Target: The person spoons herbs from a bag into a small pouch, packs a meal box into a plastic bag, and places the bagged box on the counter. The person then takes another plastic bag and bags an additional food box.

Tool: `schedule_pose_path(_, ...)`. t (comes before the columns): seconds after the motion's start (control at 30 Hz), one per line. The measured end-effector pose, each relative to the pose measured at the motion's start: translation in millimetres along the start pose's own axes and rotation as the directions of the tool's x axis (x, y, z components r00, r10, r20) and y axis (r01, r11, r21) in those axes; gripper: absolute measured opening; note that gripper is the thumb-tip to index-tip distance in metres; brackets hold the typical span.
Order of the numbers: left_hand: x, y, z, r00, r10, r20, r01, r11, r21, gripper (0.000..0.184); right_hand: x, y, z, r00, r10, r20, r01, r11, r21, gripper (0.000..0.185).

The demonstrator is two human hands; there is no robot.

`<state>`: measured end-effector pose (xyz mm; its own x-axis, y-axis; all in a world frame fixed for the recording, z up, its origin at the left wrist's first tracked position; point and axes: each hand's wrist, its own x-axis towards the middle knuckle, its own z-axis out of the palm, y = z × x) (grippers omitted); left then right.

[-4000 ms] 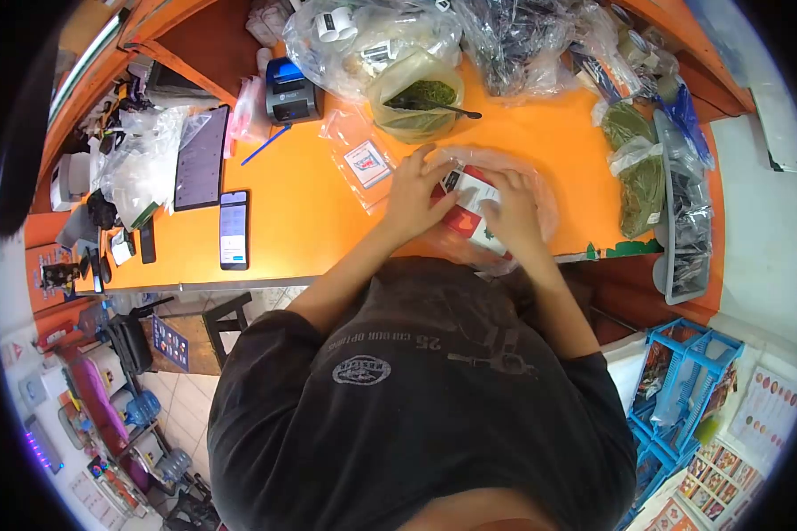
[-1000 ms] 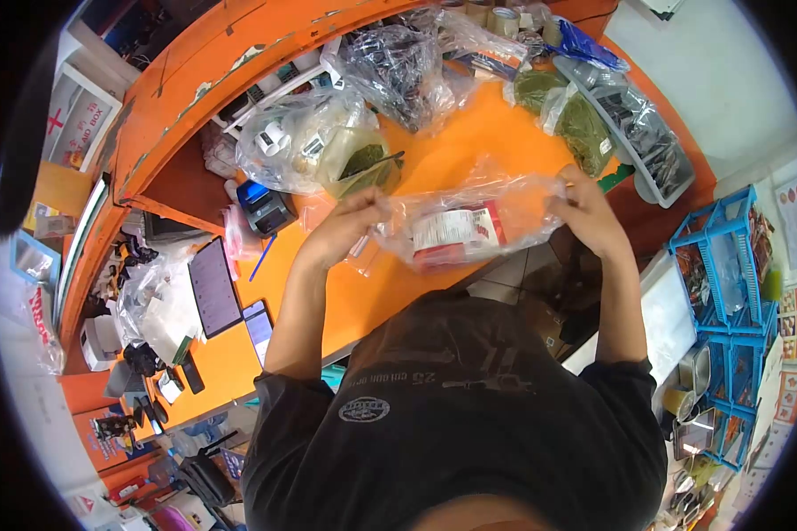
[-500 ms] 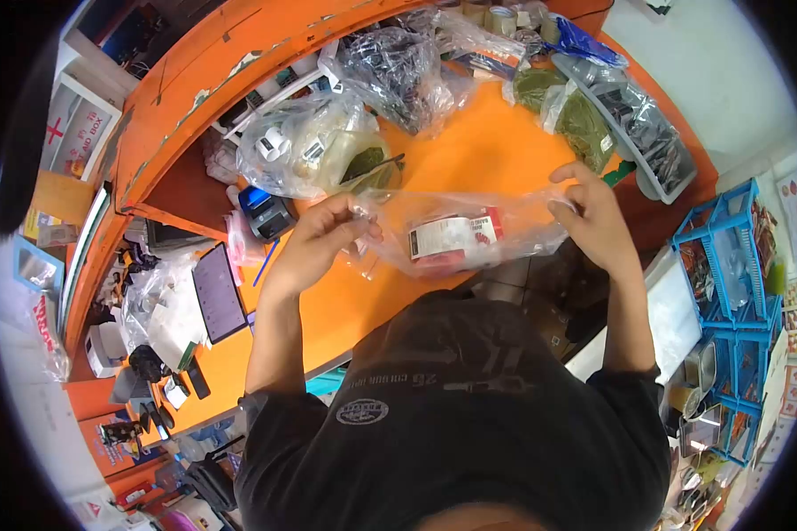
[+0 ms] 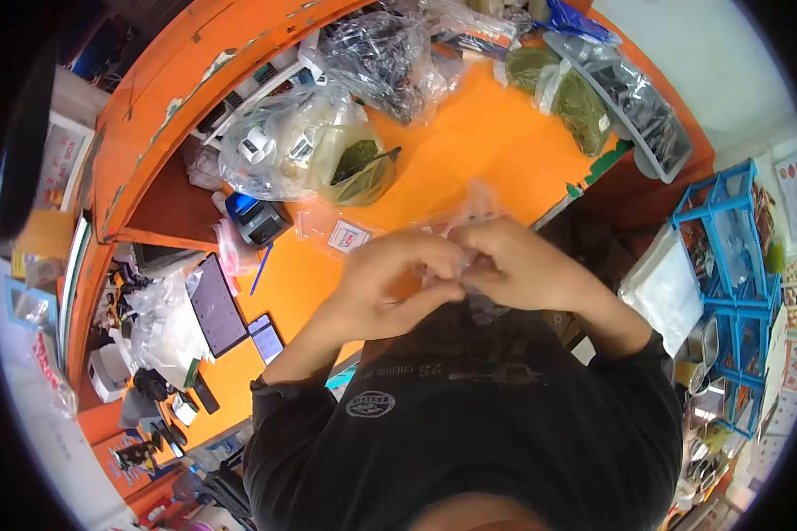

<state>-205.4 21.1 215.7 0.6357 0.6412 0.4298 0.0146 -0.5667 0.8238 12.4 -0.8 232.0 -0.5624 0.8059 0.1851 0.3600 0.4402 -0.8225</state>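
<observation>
My left hand (image 4: 394, 283) and my right hand (image 4: 518, 265) meet in front of my chest, fingers bent and closed on the gathered clear plastic bag (image 4: 480, 205). Part of the bag stands up above the fingers and a crumpled part hangs below them. The red and white packet seen in it earlier is hidden now. Behind my hands an open bag of green herbs (image 4: 359, 164) with a dark utensil in it sits on the orange table (image 4: 452, 142). A small printed card in clear plastic (image 4: 347, 236) lies beside my left hand.
At the left are a blue and black device (image 4: 257, 219), a blue pen (image 4: 260, 270), a tablet (image 4: 214, 305) and a phone (image 4: 266, 337). Clear plastic bags (image 4: 385, 62) line the back. Green packets (image 4: 576, 111) and a grey tray (image 4: 624, 106) stand at the right, near blue racks (image 4: 735, 292).
My hands have come together from the two ends of the stretched bag, bunching it between them. The packet has gone out of sight, and the view has shifted slightly.
</observation>
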Motion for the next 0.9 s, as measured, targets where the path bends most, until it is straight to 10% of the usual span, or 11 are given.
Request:
schedule_pose_path(0.17,-22,-102,12,0.865,-0.356,0.354,0.179,0.878,0.445,0.121,23,-11,-6,0.973,-0.027,0.228,-0.008,0.988,0.153,0.009)
schedule_pose_path(0.27,-23,-207,75,0.966,-0.064,0.249,-0.092,0.817,0.57,0.09,50,13,33,0.915,-0.132,0.381,0.075,0.984,0.159,0.01)
schedule_pose_path(0.37,-8,-248,112,0.899,-0.174,0.402,0.045,0.95,0.31,0.087,81,23,38,0.865,0.218,0.452,-0.154,0.973,-0.174,0.014)
schedule_pose_path(0.7,-16,-263,162,0.597,-0.274,0.754,0.372,0.927,0.043,0.077,98,109,-6,0.955,0.277,0.109,-0.277,0.961,-0.023,0.019)
schedule_pose_path(0.9,-13,-223,152,0.659,-0.398,0.638,0.543,0.839,-0.038,0.073,53,174,-63,0.78,0.257,-0.571,-0.456,0.858,-0.237,0.022)
